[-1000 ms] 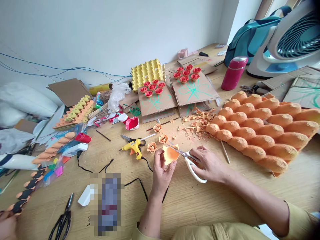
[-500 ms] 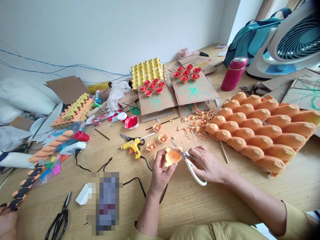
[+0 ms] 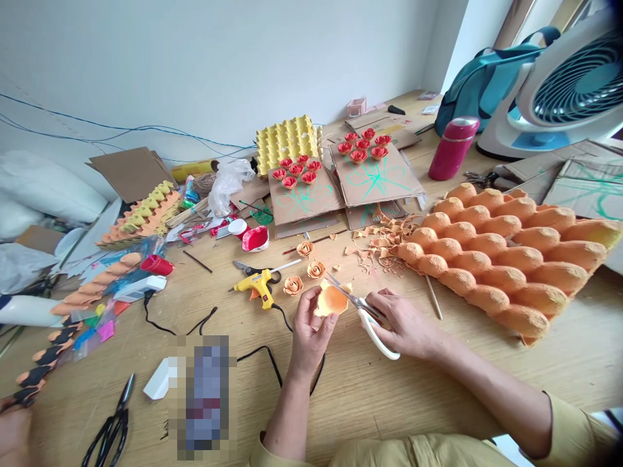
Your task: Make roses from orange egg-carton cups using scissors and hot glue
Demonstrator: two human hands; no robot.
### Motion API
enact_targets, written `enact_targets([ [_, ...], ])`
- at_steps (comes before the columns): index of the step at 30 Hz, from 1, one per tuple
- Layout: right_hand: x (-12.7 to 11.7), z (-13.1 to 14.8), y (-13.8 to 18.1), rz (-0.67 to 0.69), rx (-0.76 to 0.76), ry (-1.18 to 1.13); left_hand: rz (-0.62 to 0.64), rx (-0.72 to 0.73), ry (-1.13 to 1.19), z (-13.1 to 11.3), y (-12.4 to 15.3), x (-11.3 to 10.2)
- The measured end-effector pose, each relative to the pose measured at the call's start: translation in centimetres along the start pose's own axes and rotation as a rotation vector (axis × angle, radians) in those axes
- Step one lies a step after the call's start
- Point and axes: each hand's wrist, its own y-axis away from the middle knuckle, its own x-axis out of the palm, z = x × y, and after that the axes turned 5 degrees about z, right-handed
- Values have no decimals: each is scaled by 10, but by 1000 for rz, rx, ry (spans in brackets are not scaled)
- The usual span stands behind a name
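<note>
My left hand (image 3: 308,329) pinches an orange egg-carton cup (image 3: 331,301) just above the wooden table (image 3: 389,389). My right hand (image 3: 402,321) grips white-handled scissors (image 3: 366,313), whose blades are set across the cup's upper edge. Three small orange paper roses (image 3: 305,268) lie just beyond my hands. A yellow glue gun (image 3: 257,286) rests to their left.
A large orange egg tray (image 3: 506,256) lies at the right, with orange scraps (image 3: 382,240) beside it. Cardboard sheets with red roses (image 3: 335,172), a yellow egg tray (image 3: 286,138), a magenta bottle (image 3: 452,148), a fan (image 3: 564,91), and black scissors (image 3: 109,428) at the front left surround them.
The cup has turned slightly in my left hand while the scissors keep working along its edge. Both hands stay in nearly the same spot.
</note>
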Motion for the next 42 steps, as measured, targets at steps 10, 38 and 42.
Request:
enact_targets([
  [10, 2, 1, -1, -11, 14, -25, 77, 61, -82, -1, 0, -2],
  [38, 18, 14, 6, -111, 177, -58, 50, 30, 13, 17, -11, 3],
  [42, 23, 12, 19, -123, 214, -70, 101, 11, 14, 19, -8, 6],
])
